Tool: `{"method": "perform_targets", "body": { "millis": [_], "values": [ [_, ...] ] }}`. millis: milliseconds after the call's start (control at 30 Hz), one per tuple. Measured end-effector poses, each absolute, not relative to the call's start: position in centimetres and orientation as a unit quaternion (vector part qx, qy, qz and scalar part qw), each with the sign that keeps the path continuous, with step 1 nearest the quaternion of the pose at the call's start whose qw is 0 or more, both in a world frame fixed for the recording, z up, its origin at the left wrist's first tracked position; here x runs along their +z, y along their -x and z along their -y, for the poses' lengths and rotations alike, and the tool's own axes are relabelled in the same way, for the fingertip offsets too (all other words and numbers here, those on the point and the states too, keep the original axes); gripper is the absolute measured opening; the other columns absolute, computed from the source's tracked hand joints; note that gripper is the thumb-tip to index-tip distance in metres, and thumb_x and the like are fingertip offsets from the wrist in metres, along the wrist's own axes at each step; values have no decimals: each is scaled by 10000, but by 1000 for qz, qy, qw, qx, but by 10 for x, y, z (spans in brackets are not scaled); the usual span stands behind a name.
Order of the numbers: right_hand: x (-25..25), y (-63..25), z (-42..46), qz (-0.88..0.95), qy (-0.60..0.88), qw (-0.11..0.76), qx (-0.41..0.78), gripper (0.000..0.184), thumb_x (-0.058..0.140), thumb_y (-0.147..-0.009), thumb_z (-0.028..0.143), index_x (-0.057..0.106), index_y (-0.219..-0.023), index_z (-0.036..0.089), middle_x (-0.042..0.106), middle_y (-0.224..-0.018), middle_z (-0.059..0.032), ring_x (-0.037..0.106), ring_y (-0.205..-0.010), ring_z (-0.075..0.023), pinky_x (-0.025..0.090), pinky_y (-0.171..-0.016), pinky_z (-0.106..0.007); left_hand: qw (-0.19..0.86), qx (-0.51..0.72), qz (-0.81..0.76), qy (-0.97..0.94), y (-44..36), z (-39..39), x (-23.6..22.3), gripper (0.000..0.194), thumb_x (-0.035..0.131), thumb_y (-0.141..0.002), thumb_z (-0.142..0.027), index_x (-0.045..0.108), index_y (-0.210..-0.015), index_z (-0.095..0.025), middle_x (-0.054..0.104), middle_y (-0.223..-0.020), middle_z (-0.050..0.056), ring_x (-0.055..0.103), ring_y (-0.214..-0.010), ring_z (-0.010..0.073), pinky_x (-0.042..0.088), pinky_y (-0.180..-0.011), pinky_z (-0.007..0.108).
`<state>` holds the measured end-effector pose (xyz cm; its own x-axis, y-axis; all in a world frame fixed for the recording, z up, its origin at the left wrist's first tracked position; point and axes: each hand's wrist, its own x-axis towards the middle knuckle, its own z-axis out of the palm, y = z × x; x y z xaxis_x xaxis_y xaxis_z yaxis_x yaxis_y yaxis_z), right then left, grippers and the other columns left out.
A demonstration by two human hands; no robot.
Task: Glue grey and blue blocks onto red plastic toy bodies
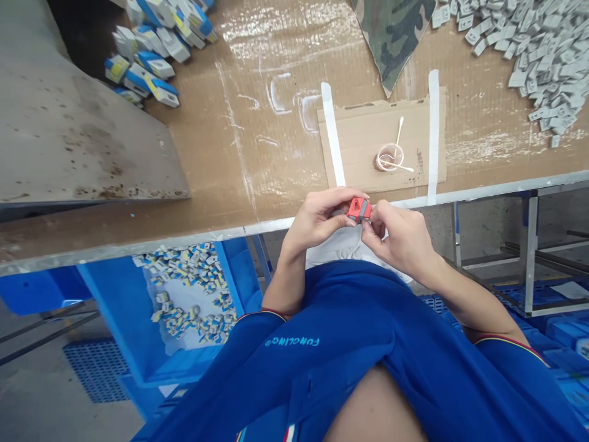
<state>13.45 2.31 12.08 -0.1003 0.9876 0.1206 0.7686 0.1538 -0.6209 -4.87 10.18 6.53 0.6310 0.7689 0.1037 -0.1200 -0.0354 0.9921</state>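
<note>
A small red and grey plastic block (358, 209) is held over the table's front edge, just above my lap. My left hand (317, 216) pinches its left side between thumb and fingers. Bent fingers of my right hand (399, 236) press against its right side, hiding part of it. Just beyond the hands, a piece of cardboard (359, 132) is taped to the table with white strips. On it stands a small clear cup (383, 161) with a cotton swab (396, 166) lying in it; another swab (399, 130) leans out at the back.
Blue, white and yellow blocks (159, 67) are heaped at the back left beside a stained grey box (92, 135). Many light grey pieces (529, 55) cover the back right, near a camouflage sheet (391, 37). Below the table, a blue crate (119, 319) contains more blocks.
</note>
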Motion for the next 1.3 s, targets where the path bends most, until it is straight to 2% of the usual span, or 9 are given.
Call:
{"method": "perform_targets", "body": {
  "millis": [167, 300, 433, 533, 700, 867, 1000, 1133, 1300],
  "values": [
    [115, -133, -26, 711, 616, 258, 219, 177, 515, -900, 224, 386, -788, 271, 499, -542, 66, 473, -478, -142, 321, -515, -275, 651, 347, -259, -623, 49, -103, 65, 381, 841, -870, -393, 791, -1194, -200, 801, -1076, 92, 734, -900, 171, 578, -805, 266],
    [113, -131, -26, 706, 618, 272, 215, 177, 522, -905, 226, 402, -781, 267, 492, -551, 67, 458, -489, -131, 330, -516, -268, 662, 347, -258, -613, 48, -103, 64, 381, 861, -851, -389, 792, -1167, -187, 797, -1015, 80, 733, -855, 159, 585, -765, 254],
    [116, -129, -23, 703, 593, 340, 195, 146, 554, -948, 199, 484, -832, 254, 575, -630, 57, 503, -535, -120, 392, -555, -264, 704, 351, -242, -568, 49, -104, 65, 407, 871, -840, -399, 752, -1173, -197, 810, -1091, 103, 785, -965, 203, 632, -818, 285],
    [115, -128, -19, 700, 559, 412, 170, 37, 606, -991, 228, 575, -989, 250, 662, -765, 22, 573, -617, -133, 459, -591, -275, 733, 353, -232, -533, 51, -102, 66, 470, 884, -818, -454, 680, -1165, -211, 801, -1189, 133, 797, -1030, 233, 650, -849, 318],
    [106, -126, -10, 682, 577, 433, 122, 347, 733, -953, 340, 591, -1263, 276, 704, -1021, -74, 675, -838, -228, 585, -664, -369, 748, 367, -201, -515, 49, -94, 58, 510, 881, -815, -478, 567, -1149, -252, 791, -1237, 119, 799, -1048, 228, 649, -902, 345],
    [104, -128, -8, 695, 559, 447, 66, 353, 718, -963, 232, 595, -1288, 290, 684, -1027, -74, 690, -914, -231, 606, -684, -360, 746, 350, -203, -529, 45, -87, 60, 555, 872, -814, -523, 578, -1208, -265, 743, -1358, 145, 787, -1105, 255, 655, -881, 350],
    [107, -133, -5, 701, 540, 453, 108, 395, 728, -962, 212, 596, -1330, 264, 698, -1074, -91, 703, -970, -228, 622, -712, -345, 733, 357, -195, -545, 48, -82, 70, 458, 858, -863, -365, 637, -1246, -244, 755, -1326, 134, 781, -1123, 227, 642, -915, 302],
    [106, -148, -1, 685, 529, 467, 181, 377, 739, -963, 266, 628, -1324, 262, 728, -1084, -77, 701, -849, -184, 620, -687, -322, 721, 349, -227, -555, 49, -78, 72, 492, 874, -838, -253, 683, -1290, -211, 779, -1243, 114, 789, -1056, 196, 637, -910, 264],
    [96, -182, -17, 573, 612, 510, 193, 316, 734, -965, 320, 672, -1272, 275, 746, -931, -6, 664, -692, -133, 582, -622, -273, 697, 356, -252, -570, 40, -86, 67, 494, 875, -833, -244, 699, -1292, -194, 786, -1249, 122, 786, -1108, 219, 634, -977, 307]
  ]
}}
